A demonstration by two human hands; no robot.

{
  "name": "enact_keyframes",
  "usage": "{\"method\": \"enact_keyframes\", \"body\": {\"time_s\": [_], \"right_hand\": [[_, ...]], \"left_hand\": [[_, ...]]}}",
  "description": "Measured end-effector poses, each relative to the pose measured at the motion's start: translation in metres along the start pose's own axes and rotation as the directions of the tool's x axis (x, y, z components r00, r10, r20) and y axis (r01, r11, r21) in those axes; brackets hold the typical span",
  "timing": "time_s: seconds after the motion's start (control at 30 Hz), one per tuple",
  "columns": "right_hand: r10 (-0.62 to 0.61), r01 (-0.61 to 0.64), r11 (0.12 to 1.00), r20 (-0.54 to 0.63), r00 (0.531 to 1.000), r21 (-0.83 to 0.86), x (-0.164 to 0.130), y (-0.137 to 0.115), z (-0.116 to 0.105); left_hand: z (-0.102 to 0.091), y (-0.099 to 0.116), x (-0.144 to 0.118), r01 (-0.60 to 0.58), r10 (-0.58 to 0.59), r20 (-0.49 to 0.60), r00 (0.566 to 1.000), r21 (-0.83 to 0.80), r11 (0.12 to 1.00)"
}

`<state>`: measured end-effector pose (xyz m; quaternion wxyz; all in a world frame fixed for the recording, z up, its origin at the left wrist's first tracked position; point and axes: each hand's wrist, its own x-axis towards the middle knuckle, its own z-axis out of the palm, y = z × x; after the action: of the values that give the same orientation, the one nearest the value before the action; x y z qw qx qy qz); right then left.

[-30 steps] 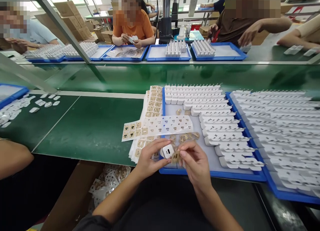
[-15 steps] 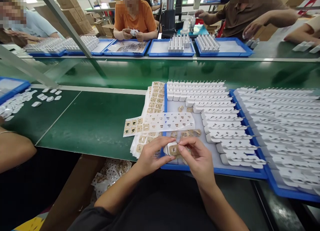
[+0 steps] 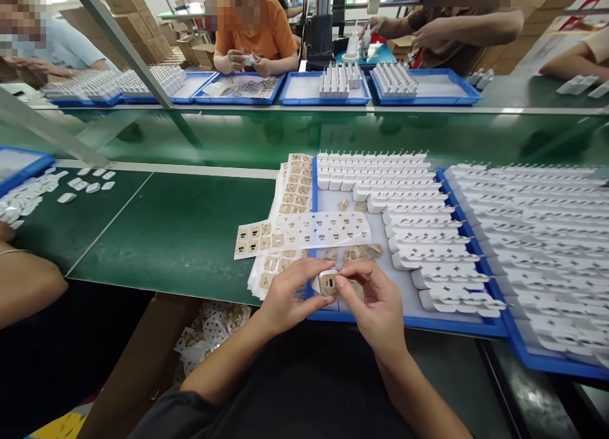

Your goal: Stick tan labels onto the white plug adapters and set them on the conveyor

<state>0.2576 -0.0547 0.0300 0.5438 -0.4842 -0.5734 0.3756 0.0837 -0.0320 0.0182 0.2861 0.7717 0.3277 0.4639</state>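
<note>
Between the thumb and fingers of my left hand [image 3: 289, 294] is a small white charger block [image 3: 316, 287], its end face turned toward me. A tan sticker [image 3: 328, 285] with slot-shaped cutouts lies against that face. My right hand [image 3: 378, 302] is closed, thumb and forefinger pinched at the sticker's right edge and touching the block. Just beyond my hands, a partly used sticker sheet [image 3: 328, 228] lies across the tray's left rim. Loose tan pieces [image 3: 359, 253] are scattered behind my fingers, some partly hidden by them.
Rows of white charger blocks fill much of the blue tray [image 3: 404, 321]; a second full tray [image 3: 547, 363] adjoins it. Stacked sticker sheets [image 3: 297, 179] lie at its left. White covers [image 3: 76, 184] lie far left, near another person's arm [image 3: 31, 283]. Co-workers sit across the green bench [image 3: 214, 134].
The sticker now sits flatter and straighter on the block's face, its dark slots more visible. My right fingertips have shifted slightly. Across the bench, the brown-sleeved co-worker's arm has moved up and inward.
</note>
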Motion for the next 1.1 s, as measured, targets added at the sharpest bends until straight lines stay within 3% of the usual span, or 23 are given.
{"method": "enact_keyframes", "body": {"time_s": [0.33,0.57,0.63,0.7,0.8,0.93,1.1], "right_hand": [[-0.104,0.099,0.983,-0.027,0.994,-0.154,0.000,-0.006,0.004],[-0.289,0.255,0.885,-0.032,0.957,-0.390,0.003,-0.007,0.006],[-0.201,0.183,0.928,-0.023,0.979,-0.325,0.004,-0.006,0.004],[-0.049,0.061,0.984,0.077,0.996,-0.167,0.005,-0.004,0.002],[0.099,-0.117,0.990,0.203,0.974,0.079,0.004,0.002,0.002],[0.116,-0.150,0.949,0.135,0.984,0.276,0.002,0.012,0.007],[0.096,-0.123,0.962,0.118,0.988,0.243,0.003,0.012,0.013]], "left_hand": [[-0.001,0.002,0.000,-0.010,0.010,-0.002,1.000,0.058,0.998],[0.003,-0.002,-0.003,-0.073,0.080,-0.094,0.992,0.083,0.994],[0.004,-0.003,-0.004,-0.051,0.060,-0.127,0.990,0.070,0.996],[0.005,-0.004,-0.006,-0.036,0.045,-0.157,0.987,0.060,0.998],[0.006,-0.005,-0.008,-0.046,0.062,-0.203,0.977,0.083,0.996],[0.012,-0.006,-0.011,-0.058,0.080,-0.255,0.964,0.096,0.994],[0.019,-0.009,-0.013,-0.050,0.082,-0.271,0.959,0.121,0.991]]}}
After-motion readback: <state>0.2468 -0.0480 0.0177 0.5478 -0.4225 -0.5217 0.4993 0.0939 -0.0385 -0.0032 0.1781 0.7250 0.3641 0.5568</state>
